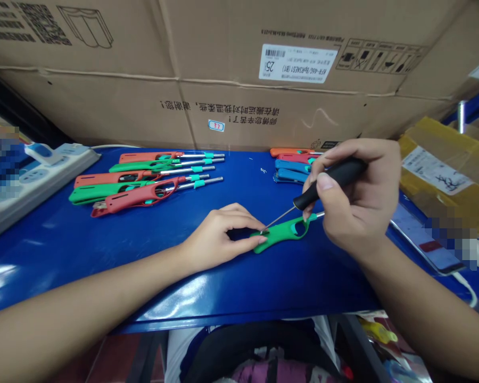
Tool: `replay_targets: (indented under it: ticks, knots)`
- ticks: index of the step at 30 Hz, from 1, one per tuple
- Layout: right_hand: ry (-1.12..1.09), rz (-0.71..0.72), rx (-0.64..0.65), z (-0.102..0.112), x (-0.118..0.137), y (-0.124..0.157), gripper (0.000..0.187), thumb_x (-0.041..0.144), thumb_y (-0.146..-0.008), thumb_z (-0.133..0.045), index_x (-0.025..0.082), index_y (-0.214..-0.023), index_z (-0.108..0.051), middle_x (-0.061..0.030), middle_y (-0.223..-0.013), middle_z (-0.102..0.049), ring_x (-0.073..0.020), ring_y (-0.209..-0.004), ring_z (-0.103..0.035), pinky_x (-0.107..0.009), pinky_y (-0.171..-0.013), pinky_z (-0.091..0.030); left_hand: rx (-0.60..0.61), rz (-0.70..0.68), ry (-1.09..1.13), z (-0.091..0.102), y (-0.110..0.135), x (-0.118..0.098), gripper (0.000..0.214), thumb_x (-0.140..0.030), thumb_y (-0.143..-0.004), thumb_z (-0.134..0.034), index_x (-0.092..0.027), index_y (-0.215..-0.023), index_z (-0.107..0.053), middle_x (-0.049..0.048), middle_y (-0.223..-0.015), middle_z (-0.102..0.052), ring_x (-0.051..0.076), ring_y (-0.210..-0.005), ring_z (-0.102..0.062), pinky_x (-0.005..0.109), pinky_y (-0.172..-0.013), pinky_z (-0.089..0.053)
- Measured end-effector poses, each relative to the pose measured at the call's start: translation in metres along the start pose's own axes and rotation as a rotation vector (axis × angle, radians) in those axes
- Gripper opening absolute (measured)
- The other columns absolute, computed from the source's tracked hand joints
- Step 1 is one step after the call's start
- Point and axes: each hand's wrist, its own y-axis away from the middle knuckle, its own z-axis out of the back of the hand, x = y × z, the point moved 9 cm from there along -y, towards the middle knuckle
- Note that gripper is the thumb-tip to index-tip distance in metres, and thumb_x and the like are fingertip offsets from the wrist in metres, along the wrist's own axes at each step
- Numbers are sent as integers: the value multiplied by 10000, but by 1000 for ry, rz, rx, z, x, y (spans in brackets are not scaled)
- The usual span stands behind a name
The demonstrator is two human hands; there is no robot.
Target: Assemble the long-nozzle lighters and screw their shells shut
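Note:
A green long-necked lighter [282,234] lies on the blue table, its metal tube pointing right. My left hand [219,236] pinches the end of its handle between thumb and fingers. In my right hand [355,197] is a black-handled screwdriver [331,182], held at a slant. Its thin shaft runs down to the left, and the tip meets the handle's end beside my left fingertips. What exactly the tip touches is too small to tell. Part of the lighter's tube is hidden behind my right hand.
Several red, orange and green lighters [143,198] lie at the left; more lighters [293,166] lie behind my right hand. A power strip [64,159] edges the left side. At the right are a phone [423,239] and a taped parcel [443,170]. A large carton [219,64] stands behind.

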Motion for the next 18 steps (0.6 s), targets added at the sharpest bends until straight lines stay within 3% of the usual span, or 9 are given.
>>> replay_targets:
  ticks: [5, 10, 18]
  knots:
    - [29, -24, 5, -1, -1, 3, 221, 229, -925, -636, 328, -1119, -602, -46, -927, -586, -202, -741, -633, -373, -572, -584, -16, 1, -1, 2, -1, -1, 88, -200, -899, -738, -200, -960, -801, 45, -904, -804, 169, -839, -716, 319, -833, -571]
    - [17, 4, 34, -4, 2, 4, 261, 177, -912, -628, 319, -1130, -608, -43, -910, -579, -196, -718, -626, -336, -495, -544, -14, 1, -9, 1, -1, -2, 69, -193, -889, -749, -186, -931, -803, 43, -871, -801, 167, -818, -712, 308, -807, -568]
    - [82, 109, 163, -15, 21, 4, 350, 106, -875, -619, 289, -1172, -593, -13, -883, -603, -158, -679, -626, -296, -497, -554, 12, 15, 2, -2, 0, 1, 62, -205, -885, -755, -194, -932, -794, 33, -911, -803, 172, -872, -712, 315, -852, -560]
